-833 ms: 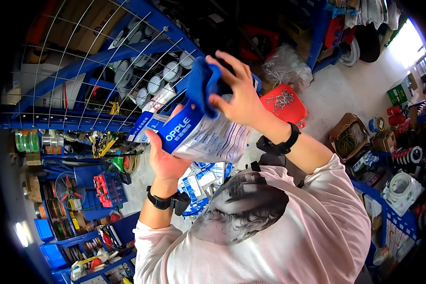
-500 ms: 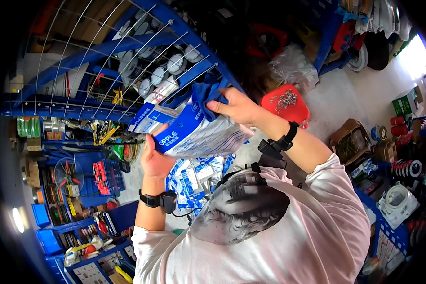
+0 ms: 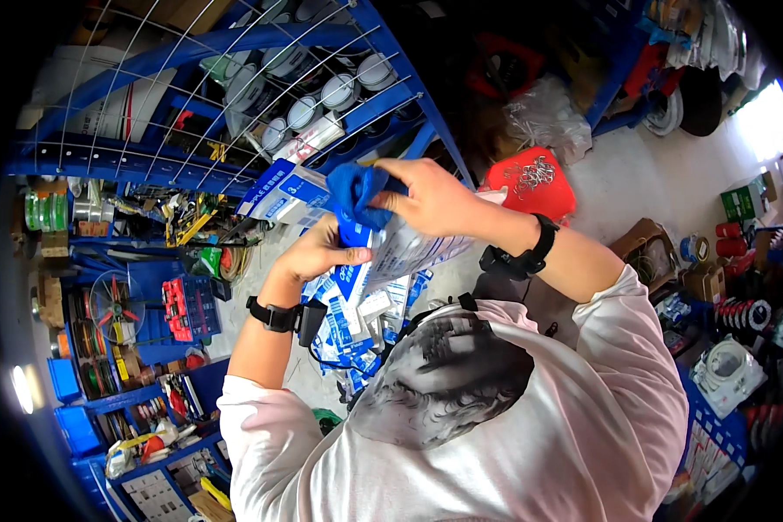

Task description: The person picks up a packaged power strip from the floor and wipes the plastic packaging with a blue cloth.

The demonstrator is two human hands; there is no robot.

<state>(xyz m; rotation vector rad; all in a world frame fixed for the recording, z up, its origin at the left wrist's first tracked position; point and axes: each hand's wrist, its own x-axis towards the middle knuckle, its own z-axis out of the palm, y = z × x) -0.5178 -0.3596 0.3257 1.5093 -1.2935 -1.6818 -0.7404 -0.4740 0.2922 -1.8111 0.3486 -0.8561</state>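
Note:
In front of my chest, my left hand [image 3: 313, 254] grips a blue-and-white package [image 3: 404, 254], its thumb pressed on the blue edge. The long white side of that package slants toward the right, partly behind my right forearm. A second blue-and-white package [image 3: 280, 193] sticks out beyond my left hand; whether the two are joined is hidden. My right hand [image 3: 431, 196] pinches a bunched blue cloth [image 3: 357, 193], which lies against the package's blue upper end. Below my hands is a heap of small blue-and-white packets [image 3: 348, 335].
A blue rack with wire mesh [image 3: 235, 104] stands ahead, holding several paint cans [image 3: 339, 90]. To the right sit a red tray [image 3: 531, 181] of metal hooks and an open cardboard box [image 3: 648, 248]. Blue tool shelves [image 3: 139, 400] line the left.
My right hand has moved the cloth left and bunched it up. My left hand has shifted up and right along the package, which is now turned more edge-on.

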